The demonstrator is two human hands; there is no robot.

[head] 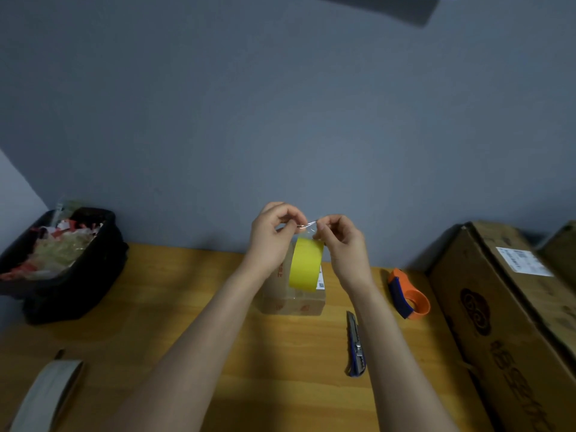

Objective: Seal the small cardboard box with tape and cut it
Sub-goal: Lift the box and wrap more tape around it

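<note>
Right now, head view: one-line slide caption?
Both hands pinch the tape's free end above the small box; knife beside it.

Above the small brown cardboard box (pixel 293 299) on the wooden tabletop (pixel 193 307), the left hand (pixel 272 236) and right hand (pixel 341 241) pinch clear tape pulled from a yellow tape roll (pixel 305 265). A blue utility knife (pixel 355 344) lies just right.

tape roll (pixel 304 265): yellow
box (pixel 294 299): brown, red marks
knife (pixel 355 344): blue, grey
dispenser (pixel 409 294): orange, blue
</note>
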